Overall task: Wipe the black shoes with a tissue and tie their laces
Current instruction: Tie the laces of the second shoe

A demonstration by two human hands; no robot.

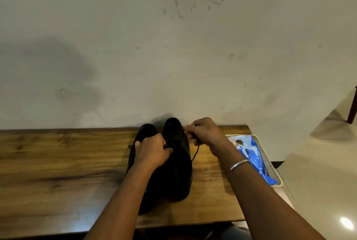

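**Hands on the laces of the right-hand shoe**

Our right hand (202,132) is closed into a loose fist around 1 end of the black lace (196,150), drawing it up and out to the right of the shoe, so that the strand runs taut from the eyelets and its free tail hangs down beside the shoe's outer flank. Our left hand (152,151) is curled down over the lacing area, fingers (168,150) pinched shut there; we judge it holds the other end or pins the crossing, though the dark lace against dark leather hides which.

The 2 black shoes (174,162) stand side by side, touching, on the wooden table (58,162), toes toward the wall (173,56) and heels toward us. That orientation puts the laces the way a wearer meets them, which suits tying. The shoe on the right is the 1 being worked; the other lies partly under our left forearm, and a bit of its lace shows at its left side.

The blue tissue pack (255,158) lies in a pale tray (278,178) at the table's right end, well apart from the shoes and behind our right wrist with its silver bangle (238,164). No loose tissue is in view, so we take the step in hand to be tying rather than wiping.

Pulling the 2 ends apart keeps tension for the knot; slack could let the crossing loosen.
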